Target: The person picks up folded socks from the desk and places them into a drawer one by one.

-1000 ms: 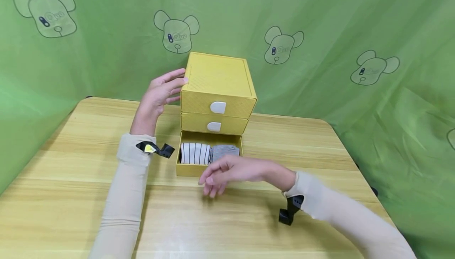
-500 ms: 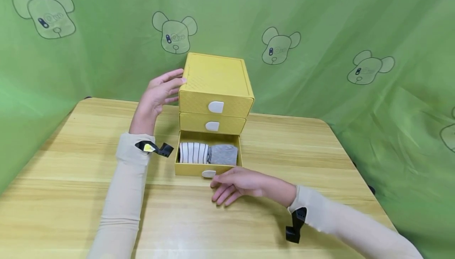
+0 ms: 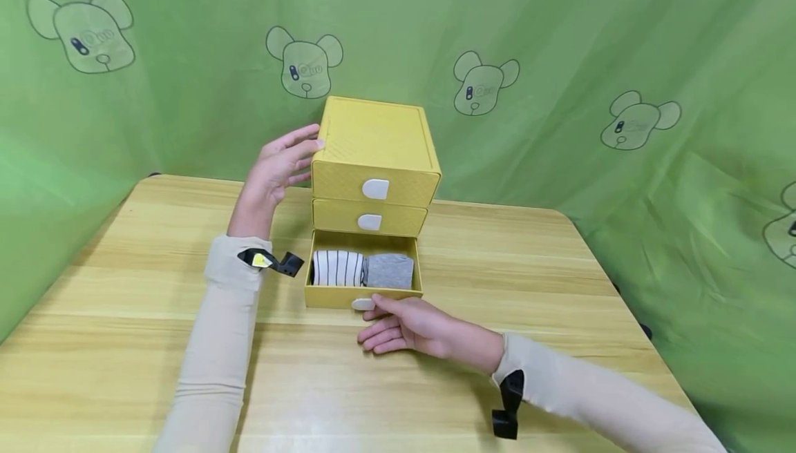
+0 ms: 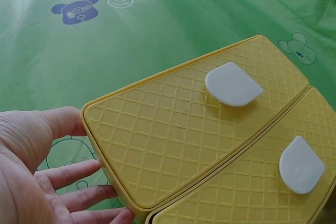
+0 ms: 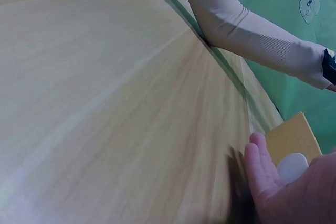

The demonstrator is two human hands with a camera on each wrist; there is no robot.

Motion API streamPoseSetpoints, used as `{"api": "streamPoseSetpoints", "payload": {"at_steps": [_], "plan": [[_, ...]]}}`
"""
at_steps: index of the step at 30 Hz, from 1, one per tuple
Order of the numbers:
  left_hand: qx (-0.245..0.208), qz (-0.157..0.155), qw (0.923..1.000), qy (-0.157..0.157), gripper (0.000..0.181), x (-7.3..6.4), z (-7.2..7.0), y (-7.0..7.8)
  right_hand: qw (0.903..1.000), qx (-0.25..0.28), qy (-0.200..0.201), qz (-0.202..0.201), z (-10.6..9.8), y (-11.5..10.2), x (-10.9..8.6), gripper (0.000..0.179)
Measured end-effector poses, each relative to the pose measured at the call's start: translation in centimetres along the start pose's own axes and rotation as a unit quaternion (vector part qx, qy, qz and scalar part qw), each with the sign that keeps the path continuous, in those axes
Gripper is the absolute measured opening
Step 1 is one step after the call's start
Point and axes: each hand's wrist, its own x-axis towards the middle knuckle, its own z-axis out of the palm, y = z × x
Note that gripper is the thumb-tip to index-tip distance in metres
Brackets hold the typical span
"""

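A yellow drawer cabinet [image 3: 379, 137] stands on the table, its bottom drawer [image 3: 329, 297] pulled out. Inside lie a folded white cloth with dark stripes [image 3: 338, 268] on the left and a folded grey cloth [image 3: 390, 271] on the right. My left hand [image 3: 272, 170] rests its extended fingers against the cabinet's left side. In front of the drawer, my right hand [image 3: 413, 326] has its thumb at the white handle [image 3: 363, 304], with the other fingers extended below. In the right wrist view the handle [image 5: 292, 167] appears beside the fingers; whether they touch it is unclear.
Both upper drawers are shut, with white handles [image 4: 231, 85] on their textured fronts. A green curtain [image 3: 398, 18] with bear-head outlines hangs close behind the wooden table [image 3: 510, 266]. Black camera mounts [image 3: 510, 405] stick out from both wrists.
My right hand has come down from over the drawer's front edge and turned, bringing its thumb to the handle. The handle has come into sight. My left hand stays against the cabinet.
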Motion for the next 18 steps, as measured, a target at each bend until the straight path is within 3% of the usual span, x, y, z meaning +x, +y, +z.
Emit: {"api": "streamPoseSetpoints", "payload": {"at_steps": [18], "plan": [[-0.006, 0.0, 1.0, 0.002, 0.056, -0.07, 0.19, -0.08, 0.9981, 0.003, 0.042, -0.044, 0.13, -0.83, 0.92, 0.057]]}}
